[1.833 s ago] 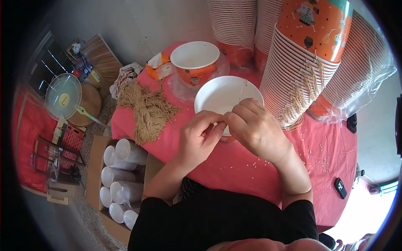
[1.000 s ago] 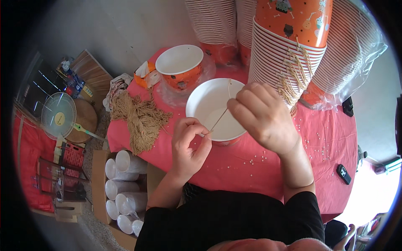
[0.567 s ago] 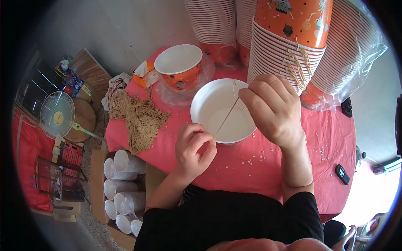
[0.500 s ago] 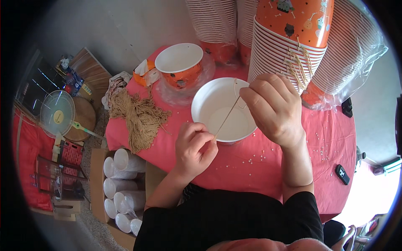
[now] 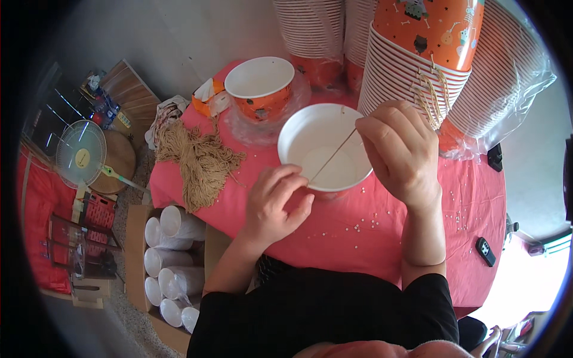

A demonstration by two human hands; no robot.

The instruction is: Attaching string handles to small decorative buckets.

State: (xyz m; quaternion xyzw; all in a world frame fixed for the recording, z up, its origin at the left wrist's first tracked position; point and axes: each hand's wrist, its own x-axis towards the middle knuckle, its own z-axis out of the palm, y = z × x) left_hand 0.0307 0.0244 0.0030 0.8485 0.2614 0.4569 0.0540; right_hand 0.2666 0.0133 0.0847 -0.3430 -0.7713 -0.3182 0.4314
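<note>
A white-lined paper bucket stands on the table in front of me, with a small bit of cord at its far rim. My right hand is closed over the bucket's right side, pinching a thin tan cord between thumb and fingers. The cord slants down to the left across the bucket's mouth. Its lower end is beside the fingertips of my left hand, whose thumb stands apart from the fingers near the bucket's front left rim. Behind my right hand rises a tall stack of orange-and-white buckets with cord handles on its side.
A bundle of tan cords lies left on the pink tablecloth. Behind it another orange bucket rests on clear plastic. Small white bits are scattered about, and a black remote lies right. An open carton holds wrapped white cup stacks.
My left thumb has parted from the fingers, which pinched the cord's lower end before. My right hand still pinches the cord and has shifted slightly to the right in view.
</note>
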